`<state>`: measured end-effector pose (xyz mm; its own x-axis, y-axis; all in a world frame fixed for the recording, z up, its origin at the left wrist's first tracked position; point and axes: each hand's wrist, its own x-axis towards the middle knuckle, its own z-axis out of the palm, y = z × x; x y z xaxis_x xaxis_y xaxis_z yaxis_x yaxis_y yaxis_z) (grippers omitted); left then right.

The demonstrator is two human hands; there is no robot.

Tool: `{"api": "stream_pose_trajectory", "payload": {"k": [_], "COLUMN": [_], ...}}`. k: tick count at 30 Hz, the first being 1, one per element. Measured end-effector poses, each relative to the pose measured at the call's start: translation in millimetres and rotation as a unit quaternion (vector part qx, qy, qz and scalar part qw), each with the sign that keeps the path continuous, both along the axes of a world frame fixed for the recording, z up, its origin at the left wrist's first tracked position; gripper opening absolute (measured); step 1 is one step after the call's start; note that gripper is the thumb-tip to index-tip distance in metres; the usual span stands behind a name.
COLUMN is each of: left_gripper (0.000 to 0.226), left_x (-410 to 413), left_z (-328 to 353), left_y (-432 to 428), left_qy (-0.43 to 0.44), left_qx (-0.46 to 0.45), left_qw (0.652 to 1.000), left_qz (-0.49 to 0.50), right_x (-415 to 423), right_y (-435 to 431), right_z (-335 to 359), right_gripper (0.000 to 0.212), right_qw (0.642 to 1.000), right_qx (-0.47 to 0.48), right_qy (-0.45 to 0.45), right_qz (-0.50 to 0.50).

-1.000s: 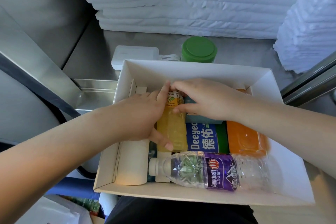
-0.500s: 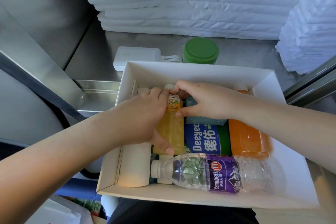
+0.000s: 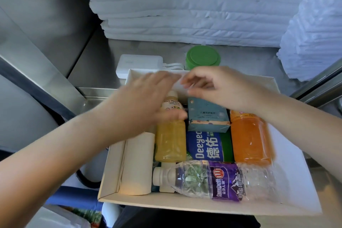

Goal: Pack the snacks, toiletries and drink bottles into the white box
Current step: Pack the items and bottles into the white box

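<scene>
The white box (image 3: 288, 150) lies in front of me, packed. Inside lie a yellow juice bottle (image 3: 171, 140), a teal carton (image 3: 207, 116), a blue Deeyeo pack (image 3: 205, 147), an orange juice bottle (image 3: 249, 139), a clear water bottle with a purple label (image 3: 211, 181) along the near side, and a cream roll (image 3: 137, 164) at the left. My left hand (image 3: 142, 103) hovers blurred over the yellow bottle's top, fingers stretched. My right hand (image 3: 216, 87) hangs above the teal carton, fingers loosely curled, holding nothing.
Behind the box stand a green-lidded tub (image 3: 202, 57) and a white power adapter (image 3: 138, 65) on the steel counter. Stacked white linens (image 3: 185, 5) fill the back and right. A steel ledge (image 3: 96, 94) runs at the left.
Both hands have let go of the yellow bottle and lifted up and back toward the box's far wall. The teal carton, earlier covered by my right hand, now shows.
</scene>
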<state>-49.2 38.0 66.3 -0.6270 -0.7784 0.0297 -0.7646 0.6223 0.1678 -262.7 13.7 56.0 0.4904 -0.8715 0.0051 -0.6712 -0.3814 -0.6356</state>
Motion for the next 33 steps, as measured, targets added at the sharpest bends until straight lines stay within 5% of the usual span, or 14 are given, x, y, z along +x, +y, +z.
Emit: {"api": "stream_pose_trajectory", "payload": {"k": [3, 5, 8, 13, 21, 29, 33], "left_gripper": [0.046, 0.036, 0.038, 0.041, 0.078, 0.062, 0.072], "left_x": [6.6, 9.7, 11.5, 6.2, -3.7, -9.7, -4.8], "left_z": [11.0, 10.0, 4.8, -6.5, -9.7, -17.7, -22.3], "left_y": [-21.9, -39.1, -61.9, -89.0, -126.9, -133.8, -140.8], "left_qy": [0.119, 0.138, 0.13, 0.117, 0.009, -0.047, -0.069], "left_qx": [-0.064, -0.075, -0.072, -0.03, 0.205, 0.207, 0.207], "left_qw": [0.99, 0.986, 0.985, 0.986, 0.965, 0.967, 0.964], "left_qz": [0.03, 0.057, 0.092, 0.118, 0.161, 0.143, 0.153], "right_x": [-7.5, -11.7, -19.0, -28.4, -20.3, -22.8, -26.1], "right_y": [-7.4, -14.3, -29.6, -60.4, -90.4, -95.7, -93.2], "right_z": [14.2, 20.1, 22.1, 17.1, -7.5, -15.7, -14.3], "right_gripper": [0.017, 0.017, 0.019, 0.028, 0.082, 0.09, 0.096], "right_qw": [0.997, 0.991, 0.976, 0.975, 0.975, 0.975, 0.97], "right_qx": [-0.056, -0.122, -0.186, -0.158, -0.036, -0.02, -0.034], "right_qy": [-0.038, 0.0, 0.085, 0.1, 0.201, 0.199, 0.205], "right_qz": [-0.042, -0.059, -0.078, -0.121, -0.092, -0.099, -0.127]}}
